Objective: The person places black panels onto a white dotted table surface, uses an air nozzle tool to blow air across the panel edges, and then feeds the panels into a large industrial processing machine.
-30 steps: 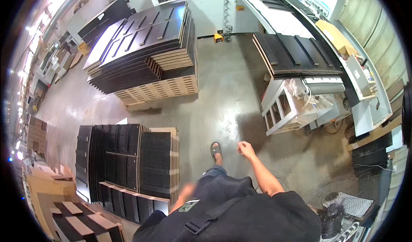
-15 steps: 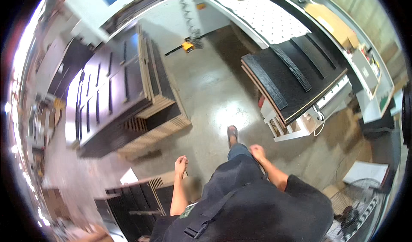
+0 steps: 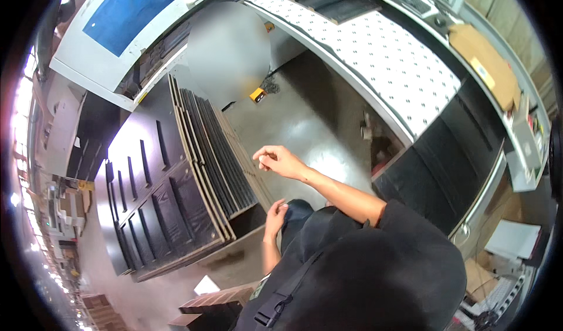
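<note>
My right hand (image 3: 280,160) reaches forward across my body over the concrete floor, near a tall stack of dark boards (image 3: 220,155). Its fingers curl loosely, with a gap between them, and nothing shows in them. Lower down, beside my thigh, my left hand (image 3: 275,216) hangs with its fingers loosely apart and holds nothing visible. The stack stands to my left. Its boards have raw brown edges, and dark strips lie across the glossy top faces. Neither hand appears to touch the boards.
At right runs a long table with a white dotted surface (image 3: 404,61) and black panels (image 3: 446,149). A cardboard box (image 3: 487,67) sits on its far side. A yellow device (image 3: 257,95) hangs ahead. More boards (image 3: 214,301) stand low at left, and a fan (image 3: 487,319) at lower right.
My view has turned and moved forward, nearer the stack. My right hand has risen from beside my hip and swung left, out in front. My left hand now lies closer to my leg.
</note>
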The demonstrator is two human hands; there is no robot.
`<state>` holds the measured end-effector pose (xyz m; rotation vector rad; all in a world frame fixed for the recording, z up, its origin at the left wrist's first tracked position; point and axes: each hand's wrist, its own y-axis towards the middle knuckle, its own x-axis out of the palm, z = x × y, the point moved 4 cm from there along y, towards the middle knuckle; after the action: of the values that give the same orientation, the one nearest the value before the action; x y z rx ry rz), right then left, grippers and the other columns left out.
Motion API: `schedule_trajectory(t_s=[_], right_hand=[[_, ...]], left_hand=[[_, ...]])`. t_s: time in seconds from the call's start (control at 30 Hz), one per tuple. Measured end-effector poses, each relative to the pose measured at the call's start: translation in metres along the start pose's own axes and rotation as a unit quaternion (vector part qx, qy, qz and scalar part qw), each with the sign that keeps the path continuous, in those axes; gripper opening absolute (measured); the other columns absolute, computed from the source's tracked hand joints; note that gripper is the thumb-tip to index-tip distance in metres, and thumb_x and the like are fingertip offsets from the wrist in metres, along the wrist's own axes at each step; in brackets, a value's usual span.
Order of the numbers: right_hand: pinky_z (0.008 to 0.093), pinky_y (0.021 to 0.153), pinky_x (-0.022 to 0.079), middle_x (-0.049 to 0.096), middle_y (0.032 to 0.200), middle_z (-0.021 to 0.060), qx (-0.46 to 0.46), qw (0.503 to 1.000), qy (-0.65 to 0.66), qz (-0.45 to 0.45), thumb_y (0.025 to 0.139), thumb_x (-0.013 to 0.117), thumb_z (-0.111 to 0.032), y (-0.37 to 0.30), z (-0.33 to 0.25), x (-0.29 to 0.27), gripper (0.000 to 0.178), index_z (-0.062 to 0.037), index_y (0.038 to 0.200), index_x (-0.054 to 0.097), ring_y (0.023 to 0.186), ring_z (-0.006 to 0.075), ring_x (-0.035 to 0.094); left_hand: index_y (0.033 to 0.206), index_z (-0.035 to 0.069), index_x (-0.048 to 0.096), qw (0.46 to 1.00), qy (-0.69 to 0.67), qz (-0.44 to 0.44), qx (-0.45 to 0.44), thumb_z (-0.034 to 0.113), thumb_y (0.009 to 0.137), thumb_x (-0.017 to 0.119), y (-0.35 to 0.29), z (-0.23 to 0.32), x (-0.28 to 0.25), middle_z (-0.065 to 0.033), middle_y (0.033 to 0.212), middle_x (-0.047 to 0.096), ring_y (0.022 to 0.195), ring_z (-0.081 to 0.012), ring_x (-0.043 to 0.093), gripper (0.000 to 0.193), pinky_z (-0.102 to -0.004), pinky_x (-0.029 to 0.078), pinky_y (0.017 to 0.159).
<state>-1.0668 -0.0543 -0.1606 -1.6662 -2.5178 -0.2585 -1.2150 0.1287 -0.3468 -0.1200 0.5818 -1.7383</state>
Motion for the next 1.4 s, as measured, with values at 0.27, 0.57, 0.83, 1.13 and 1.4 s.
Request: schedule_trajectory(t_s=[0.27,0.57,0.83,1.13,1.4], right_hand=[[0.0291,0.086,0.055,0.068,0.114,0.01,-0.433,0.888,-0.033,0.15,0.1,0.063,-0.005,0.103,-0.27,-0.098,0.034,0.0026,0.134,0.059,0.096,0.0141,0.065],[0.0341,0.088,0.055,0.067,0.121,0.0152,-0.709,0.607,-0.297,0.201,0.099,0.067,-0.017,0.136,-0.395,-0.135,0.047,0.0012,0.139,0.052,0.103,0.021,0.066],[0.0347,0.088,0.055,0.069,0.119,0.0154,-0.715,0.54,-0.37,0.245,0.1,0.065,-0.018,0.199,-0.399,-0.251,0.039,0.0014,0.133,0.058,0.104,0.022,0.067],[0.0354,0.088,0.054,0.07,0.118,0.0156,-0.686,0.512,-0.415,0.307,0.1,0.062,-0.019,0.281,-0.416,-0.365,0.032,0.0017,0.125,0.064,0.104,0.0231,0.067],[0.036,0.088,0.053,0.072,0.116,0.0158,-0.448,0.447,-0.498,0.593,0.101,0.06,-0.02,0.293,-0.336,-0.451,0.029,0.0019,0.118,0.069,0.104,0.0241,0.068]], left_hand=[[0.14,0.008,0.062,0.997,-0.028,0.002,0.07,0.032,0.106,0.063,0.159,0.171,-0.102,-0.0062,0.12,0.074,0.102,-0.0155,0.067,0.042,-0.0315,0.053,0.089],[0.133,0.0,0.063,0.979,-0.088,0.057,0.176,0.027,0.107,0.062,0.326,0.354,-0.245,-0.01,0.116,0.074,0.098,-0.0148,0.068,0.038,-0.0318,0.054,0.089],[0.134,0.001,0.063,0.987,-0.064,0.031,0.147,0.026,0.107,0.062,0.503,0.42,-0.202,-0.0087,0.11,0.075,0.093,-0.0152,0.069,0.037,-0.03,0.054,0.083],[0.134,-0.001,0.065,0.959,0.119,0.021,0.257,0.028,0.103,0.069,0.635,0.539,-0.167,-0.014,0.127,0.069,0.117,-0.0218,0.063,0.043,-0.037,0.049,0.101],[0.149,0.002,0.052,0.727,0.246,0.33,0.549,0.033,0.1,0.072,0.772,0.707,-0.247,-0.0203,0.151,0.054,0.139,-0.0346,0.051,0.062,-0.0458,0.04,0.116]])
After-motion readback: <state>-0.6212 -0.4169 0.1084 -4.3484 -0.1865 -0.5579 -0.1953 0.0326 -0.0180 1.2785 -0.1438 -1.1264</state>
